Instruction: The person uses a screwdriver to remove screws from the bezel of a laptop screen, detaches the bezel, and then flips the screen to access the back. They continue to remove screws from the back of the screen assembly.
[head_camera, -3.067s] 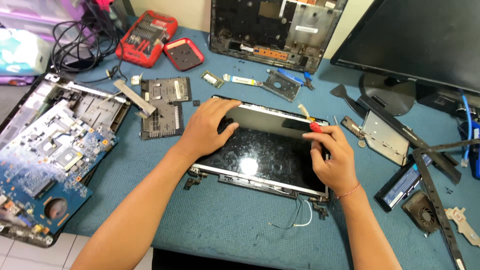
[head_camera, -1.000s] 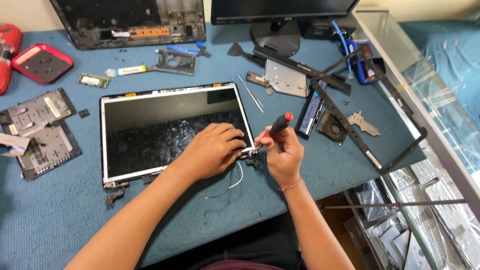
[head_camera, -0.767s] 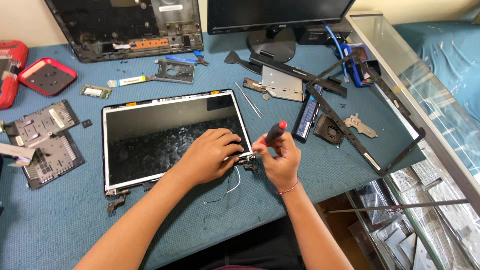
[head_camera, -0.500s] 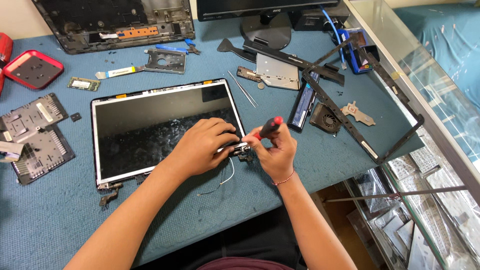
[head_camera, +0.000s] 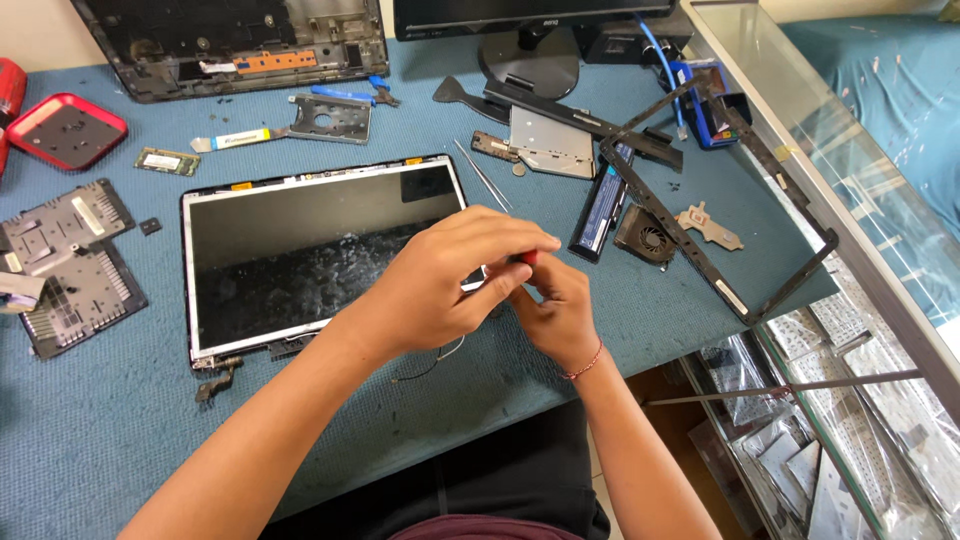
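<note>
At the screen panel's (head_camera: 300, 255) four o'clock corner, our left hand (head_camera: 450, 275) curls over our right hand (head_camera: 555, 310), which grips a red-handled screwdriver (head_camera: 524, 257). We judge a slipping tip could scratch the glass or nick the thin wires (head_camera: 430, 360) at six o'clock. Both hands hide the tip and any screw beneath.

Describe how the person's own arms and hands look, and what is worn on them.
Both forearms are bare, with no sleeves in view and no gloves. The left hand wears nothing that shows. The right hand has a thin red string bracelet with small beads around the wrist. No rings or watch show.
</note>
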